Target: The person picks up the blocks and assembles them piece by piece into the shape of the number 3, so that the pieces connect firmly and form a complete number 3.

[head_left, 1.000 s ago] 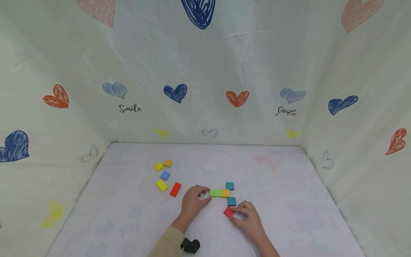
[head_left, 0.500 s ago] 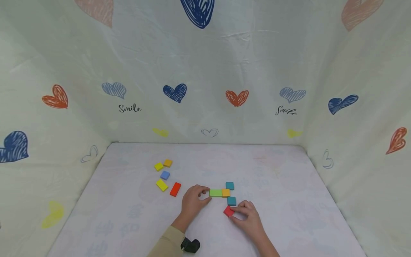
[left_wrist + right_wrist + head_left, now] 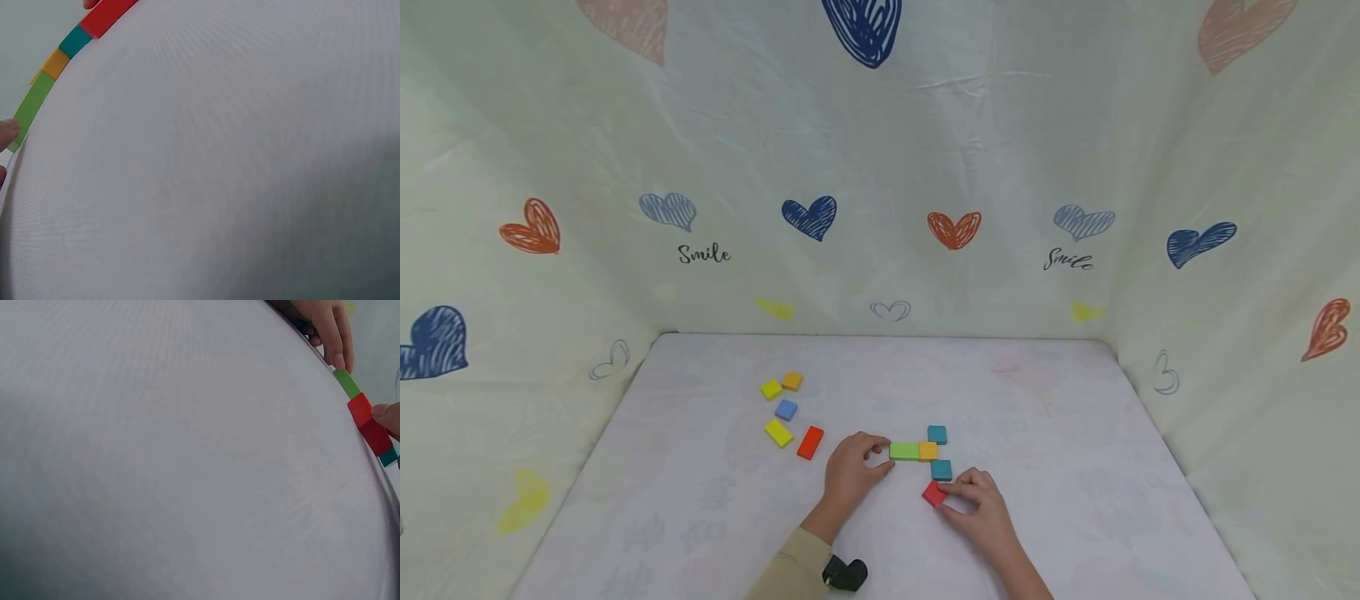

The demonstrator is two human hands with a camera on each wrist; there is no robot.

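My left hand [image 3: 852, 468] is at the left end of a light green block [image 3: 904, 452], thumb and index finger pinching its corners. In the left wrist view the thumb presses on the green block [image 3: 32, 106]. An orange block [image 3: 928, 451] touches the green one's right end. One teal block [image 3: 937, 434] lies behind the orange block, another teal block [image 3: 942, 471] in front. My right hand [image 3: 981, 510] pinches a red block [image 3: 934, 494] between thumb and index finger, set at an angle against the front teal block. In the right wrist view the red block [image 3: 369, 424] partly covers the row.
Left of my hands lie loose blocks: a red one [image 3: 810, 442], two yellow ones [image 3: 778, 432], a blue one [image 3: 786, 410] and an orange one [image 3: 792, 381]. They rest on a pale tabletop [image 3: 1037, 417]. A heart-printed curtain [image 3: 880, 150] surrounds the table's back and sides.
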